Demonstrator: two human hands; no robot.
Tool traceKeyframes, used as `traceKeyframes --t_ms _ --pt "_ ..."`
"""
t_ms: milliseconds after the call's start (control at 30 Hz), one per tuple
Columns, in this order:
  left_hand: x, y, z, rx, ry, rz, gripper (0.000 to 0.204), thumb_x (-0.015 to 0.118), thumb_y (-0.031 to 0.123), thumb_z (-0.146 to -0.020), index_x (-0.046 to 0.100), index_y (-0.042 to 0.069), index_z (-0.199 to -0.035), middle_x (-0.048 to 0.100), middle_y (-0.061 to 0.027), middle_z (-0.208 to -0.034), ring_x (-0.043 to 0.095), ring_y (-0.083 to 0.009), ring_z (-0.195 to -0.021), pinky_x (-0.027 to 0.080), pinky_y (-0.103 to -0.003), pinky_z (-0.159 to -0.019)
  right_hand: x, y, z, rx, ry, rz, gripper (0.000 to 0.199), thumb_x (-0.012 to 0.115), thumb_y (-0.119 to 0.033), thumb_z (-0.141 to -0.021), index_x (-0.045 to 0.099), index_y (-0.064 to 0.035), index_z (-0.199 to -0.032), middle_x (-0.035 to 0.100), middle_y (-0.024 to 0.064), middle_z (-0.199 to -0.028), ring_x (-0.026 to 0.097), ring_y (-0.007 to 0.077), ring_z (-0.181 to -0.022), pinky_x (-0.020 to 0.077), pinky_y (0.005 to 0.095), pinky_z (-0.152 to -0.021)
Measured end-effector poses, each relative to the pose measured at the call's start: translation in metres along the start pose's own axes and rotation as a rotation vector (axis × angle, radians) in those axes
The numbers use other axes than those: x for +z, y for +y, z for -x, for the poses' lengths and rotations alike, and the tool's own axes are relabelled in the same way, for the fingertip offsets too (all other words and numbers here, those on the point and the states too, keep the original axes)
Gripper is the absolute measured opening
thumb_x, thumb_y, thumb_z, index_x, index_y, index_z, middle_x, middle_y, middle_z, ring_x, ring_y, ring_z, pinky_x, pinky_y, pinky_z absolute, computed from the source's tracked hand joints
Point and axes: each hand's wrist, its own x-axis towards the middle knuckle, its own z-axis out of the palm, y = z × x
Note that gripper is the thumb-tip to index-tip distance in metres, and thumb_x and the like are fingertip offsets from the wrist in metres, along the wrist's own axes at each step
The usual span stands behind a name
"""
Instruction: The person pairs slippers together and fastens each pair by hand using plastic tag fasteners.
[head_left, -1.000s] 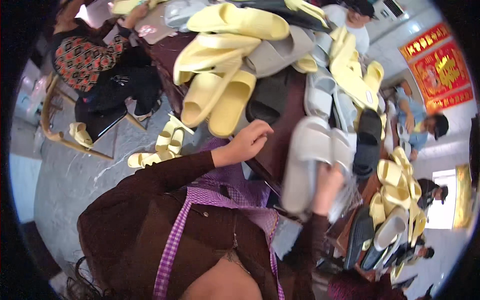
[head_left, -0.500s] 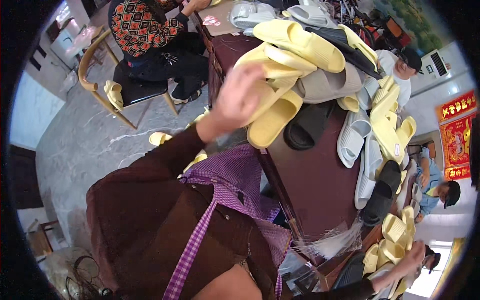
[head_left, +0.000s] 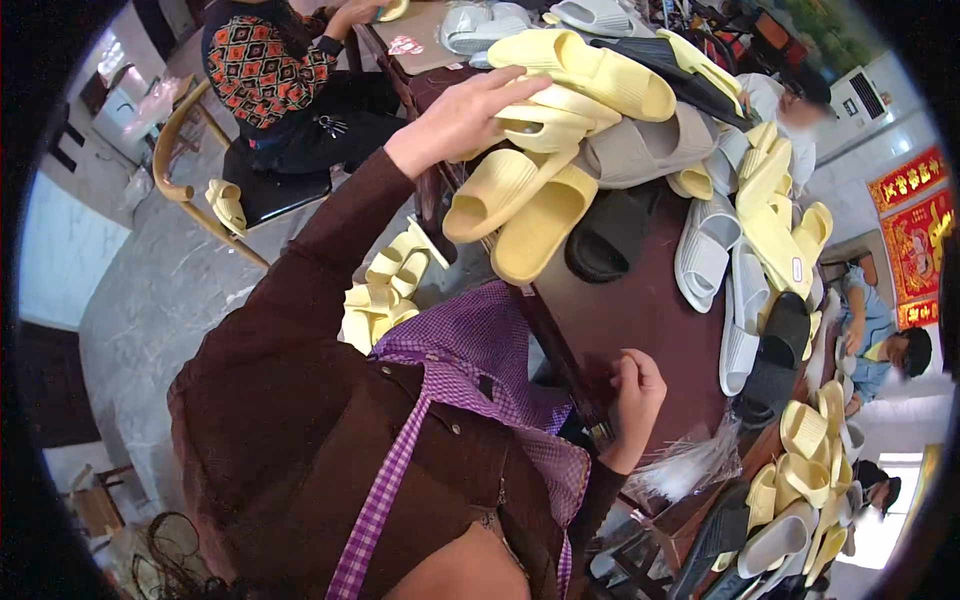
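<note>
Yellow foam slippers [head_left: 545, 110] sit under the left hand [head_left: 462, 115], which lies flat on top of the heap with its fingers spread over one pale slide; the grip is open, pressing rather than closed around anything. Half a second ago that hand was in the same reach over the pile, blurred; now it rests sharp on the slipper, and the view has swung so the heap lies higher in the picture.

Just below the hand, two more yellow slippers [head_left: 520, 205] hang over the edge of the dark brown surface [head_left: 640, 310], toes pointing down and left. A grey slipper [head_left: 640, 150] and a black one [head_left: 610, 235] lie against them.

The right hand [head_left: 635, 395] is at the near edge of the surface, fingers curled loosely inward; I cannot tell whether it has hold of anything. Earlier it was far out at the lower right rim; it has come in close to the body.

White slides [head_left: 715, 250] lie farther right. On the floor [head_left: 170, 300] by the left sleeve sits a small cluster of yellow slippers [head_left: 385, 290]. A seated person in a patterned top [head_left: 270, 70] is at the far end.
</note>
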Motion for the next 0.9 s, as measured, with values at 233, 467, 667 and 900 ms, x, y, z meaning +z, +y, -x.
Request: traceKeyframes --t_ms 233,467,667,900 --pt "-0.038 0.034 0.022 0.234 0.094 -0.205 0.059 0.065 0.002 -0.068 0.053 0.018 -0.124 0.053 -0.0187 -0.12 0.058 -0.0325 -0.1 0.05 -0.037 -0.082 -0.019 0.009 0.017 0.061 0.073 -0.1 0.014 0.055 -0.004 -0.086 0.063 0.0017 -0.095 0.063 0.0048 -0.084 0.057 0.0085 -0.068 0.0457 0.0215 -0.058" --pt "-0.015 0.089 0.043 0.368 0.316 0.189 0.044 0.067 0.012 -0.07 0.06 0.02 -0.113 0.054 -0.0215 -0.118 0.059 -0.0343 -0.094 0.052 -0.04 -0.078 -0.014 -0.004 0.012 -0.054 0.071 -0.201 0.023 0.053 -0.012 -0.09 0.058 0.0 -0.11 0.063 0.0055 -0.088 0.052 0.0072 -0.064 0.0424 0.0207 -0.056" --pt "0.04 0.121 0.045 0.545 0.274 0.382 0.039 0.067 0.011 -0.07 0.062 0.02 -0.107 0.052 -0.0196 -0.122 0.056 -0.0369 -0.102 0.052 -0.041 -0.08 -0.032 -0.016 -0.017 -0.179 0.17 -0.604 0.057 0.052 -0.036 -0.091 0.04 0.004 -0.13 0.055 0.0149 -0.119 0.055 0.017 -0.088 0.0467 0.0279 -0.069" --pt "0.083 0.155 0.062 0.615 0.249 0.569 0.046 0.064 0.011 -0.072 0.059 0.029 -0.114 0.051 -0.0124 -0.125 0.057 -0.0332 -0.1 0.052 -0.038 -0.08 -0.077 0.004 -0.02 -0.062 0.207 -0.895 0.062 0.051 -0.045 -0.089 0.042 0.0002 -0.13 0.053 0.0113 -0.124 0.052 0.0219 -0.109 0.0459 0.0336 -0.085"
